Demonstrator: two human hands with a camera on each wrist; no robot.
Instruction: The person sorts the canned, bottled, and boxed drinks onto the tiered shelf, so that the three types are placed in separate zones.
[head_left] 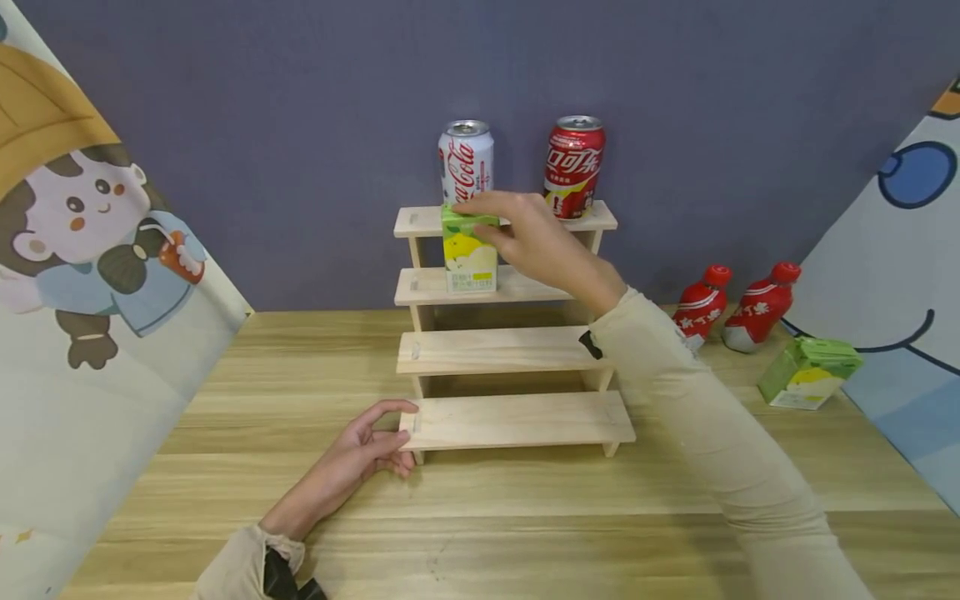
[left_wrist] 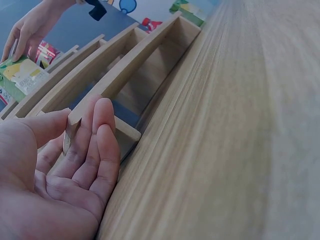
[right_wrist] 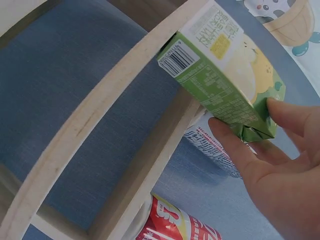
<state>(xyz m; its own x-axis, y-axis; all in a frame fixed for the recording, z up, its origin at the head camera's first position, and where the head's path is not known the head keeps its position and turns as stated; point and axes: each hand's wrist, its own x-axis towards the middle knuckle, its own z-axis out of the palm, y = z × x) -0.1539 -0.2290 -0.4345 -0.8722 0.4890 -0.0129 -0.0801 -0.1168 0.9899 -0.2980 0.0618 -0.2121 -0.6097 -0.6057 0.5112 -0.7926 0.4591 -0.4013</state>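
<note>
A green and yellow juice carton (head_left: 470,254) stands upright at the left of the second shelf from the top on a stepped wooden rack (head_left: 517,421). My right hand (head_left: 532,237) holds the carton near its top; in the right wrist view the thumb and fingers pinch its upper end (right_wrist: 230,75). With my left hand (head_left: 360,450) I grip the left end of the lowest shelf, thumb on one face and fingers beneath, as the left wrist view shows. On the top shelf stand a white cola can (head_left: 467,158), partly hidden by the carton, and a red cola can (head_left: 576,162).
Two red bottles (head_left: 702,304) stand on the wooden table (head_left: 300,400) right of the rack, partly behind my right sleeve. Nearer the right panel is another green juice carton (head_left: 810,372). A dark wall (head_left: 322,167) rises behind the rack, and printed panels flank both sides.
</note>
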